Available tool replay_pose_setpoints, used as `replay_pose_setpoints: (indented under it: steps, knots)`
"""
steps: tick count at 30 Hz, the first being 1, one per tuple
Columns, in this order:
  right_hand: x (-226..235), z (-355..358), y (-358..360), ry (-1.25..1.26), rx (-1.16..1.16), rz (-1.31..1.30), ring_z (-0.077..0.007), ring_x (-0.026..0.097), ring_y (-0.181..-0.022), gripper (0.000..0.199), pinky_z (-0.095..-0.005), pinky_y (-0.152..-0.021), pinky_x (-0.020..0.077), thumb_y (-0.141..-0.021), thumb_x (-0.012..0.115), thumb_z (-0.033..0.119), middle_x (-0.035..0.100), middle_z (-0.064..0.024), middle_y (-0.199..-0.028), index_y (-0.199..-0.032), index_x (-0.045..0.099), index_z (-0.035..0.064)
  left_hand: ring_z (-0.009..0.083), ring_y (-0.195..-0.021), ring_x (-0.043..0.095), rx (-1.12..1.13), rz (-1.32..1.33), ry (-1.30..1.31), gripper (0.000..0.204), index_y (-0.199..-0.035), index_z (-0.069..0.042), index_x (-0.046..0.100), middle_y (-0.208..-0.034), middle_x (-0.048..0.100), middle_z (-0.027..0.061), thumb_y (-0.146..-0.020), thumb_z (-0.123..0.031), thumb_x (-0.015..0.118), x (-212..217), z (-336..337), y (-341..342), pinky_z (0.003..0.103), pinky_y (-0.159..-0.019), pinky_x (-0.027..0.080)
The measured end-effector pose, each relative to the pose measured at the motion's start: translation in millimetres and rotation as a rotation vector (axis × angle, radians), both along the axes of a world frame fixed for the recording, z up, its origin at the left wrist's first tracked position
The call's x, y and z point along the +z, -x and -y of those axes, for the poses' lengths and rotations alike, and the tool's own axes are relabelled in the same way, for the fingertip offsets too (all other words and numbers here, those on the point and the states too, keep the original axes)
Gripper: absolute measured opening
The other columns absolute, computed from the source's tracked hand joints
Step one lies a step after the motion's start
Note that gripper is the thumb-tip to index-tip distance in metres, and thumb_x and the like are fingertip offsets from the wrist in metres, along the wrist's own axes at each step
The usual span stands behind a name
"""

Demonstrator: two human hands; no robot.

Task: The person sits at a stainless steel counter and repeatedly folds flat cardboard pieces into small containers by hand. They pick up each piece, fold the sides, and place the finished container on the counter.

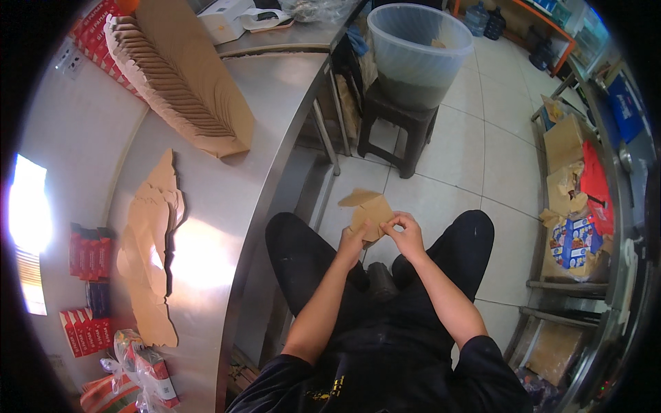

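Note:
Between my knees I hold a piece of brown cardboard (372, 212), partly folded, with one flap standing out to its left. My left hand (353, 242) grips its lower left side, thumb on the face. The fingers of my right hand (405, 233) pinch its right edge. On the metal table (206, 199) to my left lies a loose, fanned pile of flat brown cardboard pieces (148, 241). Farther back on that table, a long row of folded brown cardboard pieces (186, 89) is packed tightly together.
A translucent plastic tub (418, 58) stands on a dark stool (399, 127) ahead of me. Red packets (89, 253) and a plastic-wrapped bundle (148, 372) lie along the table's left side. At right, a shelf holds a blue-and-white box (577, 242) and a red bag (597, 193).

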State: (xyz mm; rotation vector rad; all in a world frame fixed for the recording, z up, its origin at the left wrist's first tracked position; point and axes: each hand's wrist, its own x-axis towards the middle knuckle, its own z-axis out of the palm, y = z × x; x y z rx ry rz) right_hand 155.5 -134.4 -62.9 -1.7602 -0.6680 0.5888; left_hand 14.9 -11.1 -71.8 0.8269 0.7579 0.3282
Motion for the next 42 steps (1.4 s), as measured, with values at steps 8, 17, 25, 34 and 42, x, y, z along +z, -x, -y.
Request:
replay_pose_setpoints:
  steps: [8,17,25,34,42]
  knots:
    - [-23.6,-0.7,-0.6,-0.099,0.04,0.032,-0.0275,0.064,-0.12,0.028,-0.0407,-0.104,0.0499,-0.085,0.087,0.02,0.065,-0.0182,-0.128,-0.099,0.069,0.004,0.0283,-0.134,0.058,0.058,0.128,0.236,0.053,-0.151,0.0,0.044,-0.146,0.057,0.0153,-0.11,-0.032,0.056,14.6,-4.3,2.9,0.045,-0.113,0.048]
    - [20.7,-3.1,-2.3,-0.196,0.071,-0.833,-0.0201,0.059,-0.117,0.06,-0.038,-0.099,0.0513,-0.091,0.085,0.029,0.063,-0.0107,-0.126,-0.133,0.049,0.0087,0.0286,-0.138,0.054,-0.172,0.486,0.436,0.055,-0.155,-0.004,0.041,-0.15,0.054,0.0128,-0.109,-0.033,0.052,18.8,-12.3,20.6,0.047,-0.117,0.043]
    - [9.5,-0.6,5.1,-0.11,0.153,-0.27,-0.018,0.061,-0.112,0.056,-0.0384,-0.095,0.0529,-0.086,0.089,0.031,0.063,-0.0059,-0.12,-0.123,0.055,0.0077,0.027,-0.136,0.055,-0.227,0.314,0.362,0.051,-0.152,-0.004,0.045,-0.145,0.057,0.013,-0.107,-0.023,0.058,18.1,-16.9,30.4,0.044,-0.114,0.045]
    - [-12.3,-3.3,-25.9,-0.071,0.18,-0.315,-0.0235,0.061,-0.124,0.07,-0.0361,-0.104,0.0505,-0.091,0.084,0.031,0.061,-0.0107,-0.141,-0.148,0.052,0.0074,0.0269,-0.129,0.061,-0.54,-0.107,-0.128,0.049,-0.147,0.0,0.05,-0.135,0.064,0.0143,-0.111,-0.032,0.055,21.4,-0.1,17.9,0.04,-0.106,0.05]
    - [1.2,0.2,-39.4,-0.039,0.237,-0.184,-0.0202,0.067,-0.107,0.052,-0.0345,-0.094,0.0535,-0.093,0.081,0.027,0.07,-0.0081,-0.124,-0.138,0.065,0.006,0.0307,-0.121,0.064,-0.913,-0.082,-0.821,0.04,-0.137,-0.002,0.06,-0.13,0.068,0.0208,-0.108,-0.03,0.058,3.8,14.0,24.7,0.041,-0.104,0.049]
